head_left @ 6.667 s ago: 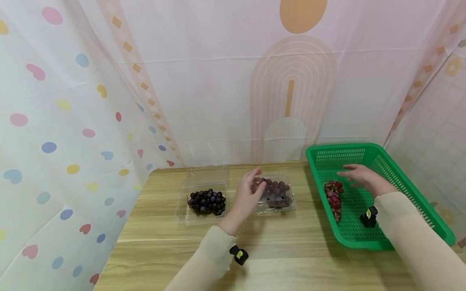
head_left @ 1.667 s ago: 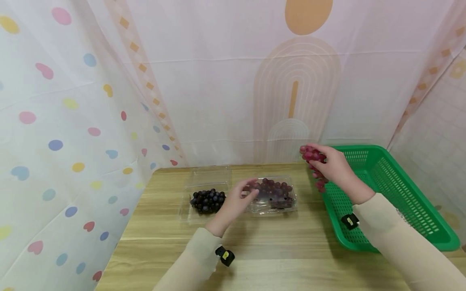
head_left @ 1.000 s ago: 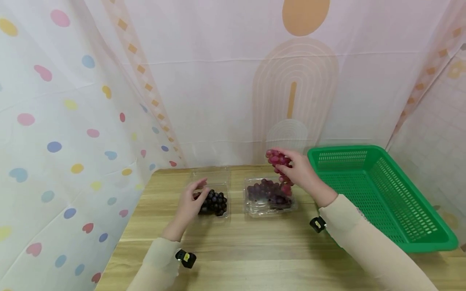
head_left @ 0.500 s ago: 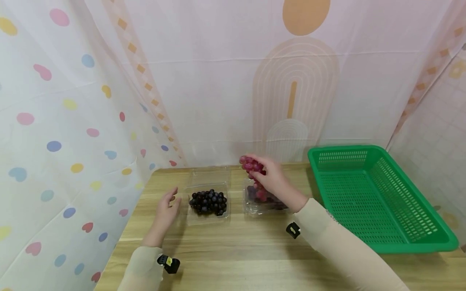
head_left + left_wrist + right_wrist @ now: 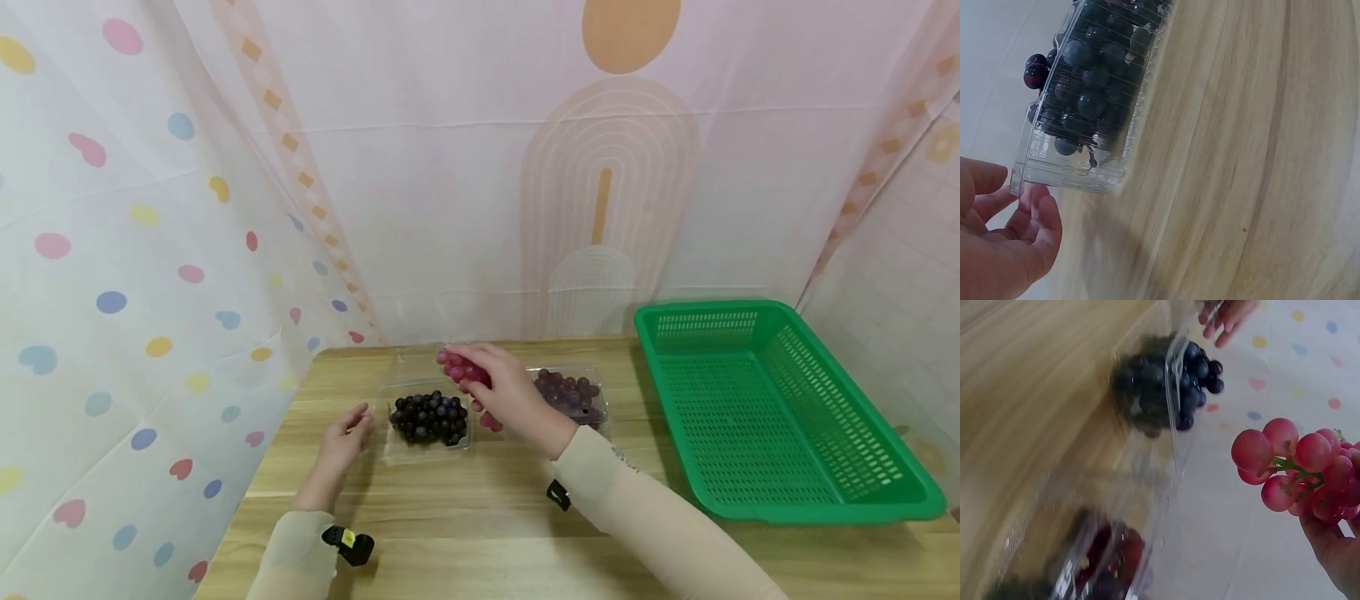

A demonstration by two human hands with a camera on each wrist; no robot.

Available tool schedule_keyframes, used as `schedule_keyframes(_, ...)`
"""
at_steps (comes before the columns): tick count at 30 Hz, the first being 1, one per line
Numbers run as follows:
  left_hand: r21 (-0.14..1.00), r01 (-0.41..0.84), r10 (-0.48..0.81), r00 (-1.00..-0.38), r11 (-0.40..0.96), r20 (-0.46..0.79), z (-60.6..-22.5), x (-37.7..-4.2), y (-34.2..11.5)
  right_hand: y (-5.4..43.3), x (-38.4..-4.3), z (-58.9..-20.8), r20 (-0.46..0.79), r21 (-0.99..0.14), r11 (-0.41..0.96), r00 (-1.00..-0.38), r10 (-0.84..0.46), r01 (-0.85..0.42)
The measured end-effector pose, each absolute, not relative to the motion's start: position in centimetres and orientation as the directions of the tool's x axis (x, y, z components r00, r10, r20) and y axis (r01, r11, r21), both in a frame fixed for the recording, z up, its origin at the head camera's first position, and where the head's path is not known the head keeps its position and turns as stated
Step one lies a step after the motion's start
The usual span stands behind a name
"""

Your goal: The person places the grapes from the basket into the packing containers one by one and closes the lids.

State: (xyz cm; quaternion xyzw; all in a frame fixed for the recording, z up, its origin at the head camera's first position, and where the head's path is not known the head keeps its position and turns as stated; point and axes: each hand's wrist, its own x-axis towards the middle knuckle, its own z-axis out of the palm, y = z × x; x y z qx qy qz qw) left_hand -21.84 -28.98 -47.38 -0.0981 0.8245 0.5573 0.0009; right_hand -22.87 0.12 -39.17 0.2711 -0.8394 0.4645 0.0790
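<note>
My right hand [image 5: 512, 390] grips a bunch of pinkish-red grapes [image 5: 1313, 453], raised between the two punnets in the head view. Its lower grapes hang beside the right edge of an open clear plastic punnet [image 5: 1075, 175]. Black grapes [image 5: 427, 417] fill that punnet, a few bulging over its rim in the left wrist view. At the punnet's left side, my left hand [image 5: 341, 446] pinches the rim corner, thumb on one side and fingers curled on the other [image 5: 1010, 231].
A second clear punnet [image 5: 603, 396] with dark red grapes [image 5: 566, 392] stands to the right, partly hidden by my right forearm. Farther right sits a green slotted basket [image 5: 678, 433] with no fruit inside. The wooden table [image 5: 465, 533] meets a printed curtain [image 5: 450, 208] behind.
The right hand lifted the red bunch from the green basket and carried it left past the second punnet. The left hand moved from that punnet to the black grapes' punnet and took its rim.
</note>
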Motion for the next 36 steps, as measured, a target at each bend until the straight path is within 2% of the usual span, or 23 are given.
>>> schedule_keyframes(11,0.935,-0.184,-0.174,-0.975,0.303,-0.135,-48.3,-22.3,-29.2,-3.4,-22.5,-40.4,0.479,-0.598,0.467,-0.758,-0.444,-0.651)
schedule_keyframes(18,0.953,-0.178,-0.184,-0.974,0.245,-0.135,-48.6,-22.4,-29.3,-5.7,-22.4,-41.6,0.589,-0.402,0.504,-0.637,-0.497,-0.764)
schedule_keyframes(20,0.955,-0.182,-0.192,-0.972,0.234,-0.138,-48.6,-22.4,-29.3,-6.4,-22.5,-41.9,0.594,-0.356,0.523,-0.62,-0.513,-0.774)
schedule_keyframes(29,0.957,-0.197,-0.198,-0.968,0.213,-0.155,-48.6,-22.3,-29.5,-8.6,-22.4,-43.0,0.49,-0.297,0.624,-0.676,-0.55,-0.723)
schedule_keyframes(36,0.947,-0.231,-0.21,-0.96,0.222,-0.185,-48.5,-22.1,-29.4,-9.7,-22.8,-44.0,0.438,-0.239,0.659,-0.685,-0.582,-0.713)
